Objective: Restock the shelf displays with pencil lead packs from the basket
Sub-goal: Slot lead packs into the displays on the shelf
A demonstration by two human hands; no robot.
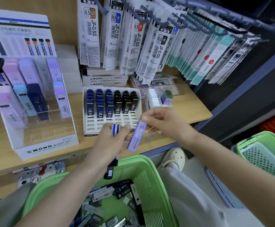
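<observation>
The lilac lead pack (pixel 136 135) hangs just in front of the shelf's front edge, above the far rim of the green basket (pixel 149 177). My right hand (pixel 163 122) pinches it by its top end between thumb and fingertips. Its long axis slants from that pinch down and leftward, so the free lower end lies right against the fingers of my left hand (pixel 112 141); I cannot tell whether they touch it. The left hand is curled round a handful of lead packs (pixel 116 129), one dark one sticking out below the palm. Purple packs of a similar shade stand in the small white box (pixel 153 99) beyond my right hand, toward the shelf's (pixel 190 108) right end. That makes the right hand the nearer one, and I judge a short forward reach would do. The white tray (pixel 91 126) of blue and black packs sits at the front edge, directly beyond my left hand. The MONO graph MG display (pixel 51 145) with its pastel packs stands well to the left. Hanging refill packs (pixel 158 46) droop low over the back of the shelf and could snag a high reach.
</observation>
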